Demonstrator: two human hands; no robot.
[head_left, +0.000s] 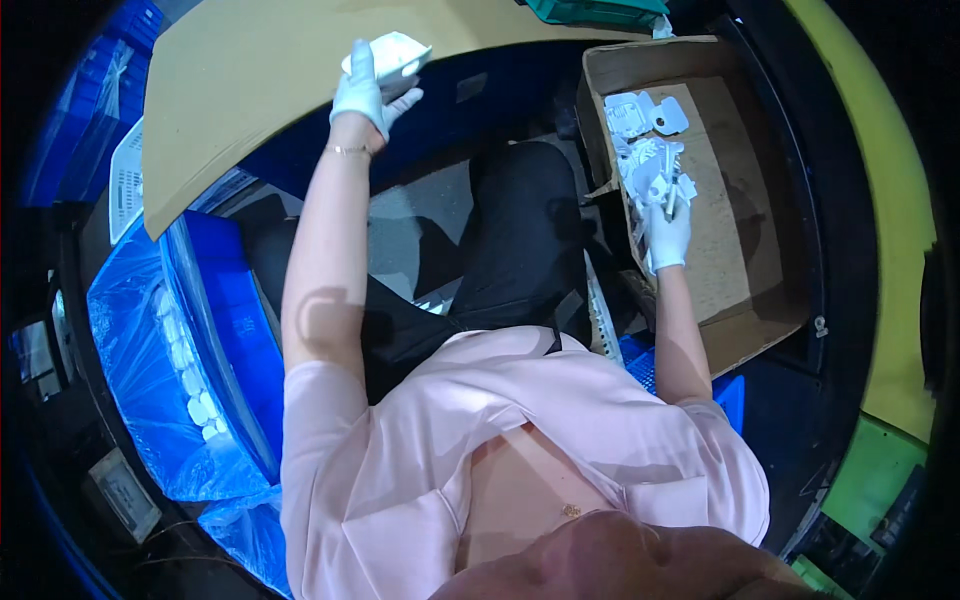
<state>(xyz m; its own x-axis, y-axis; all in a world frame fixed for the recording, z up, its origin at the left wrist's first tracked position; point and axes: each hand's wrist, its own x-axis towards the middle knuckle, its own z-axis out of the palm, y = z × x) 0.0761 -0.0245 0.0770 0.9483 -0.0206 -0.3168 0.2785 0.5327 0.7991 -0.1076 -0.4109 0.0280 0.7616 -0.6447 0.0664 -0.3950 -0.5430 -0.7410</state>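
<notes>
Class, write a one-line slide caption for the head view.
Gloved left hand holds a white part; gloved right hand is at white pieces in a cardboard box.

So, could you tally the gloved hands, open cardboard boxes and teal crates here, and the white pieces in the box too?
Gloved hands: 2 (left hand, right hand)
Open cardboard box: 1
Teal crate: 1
White pieces in the box: several, too overlapped to count
Total, without those pieces: 4
</notes>
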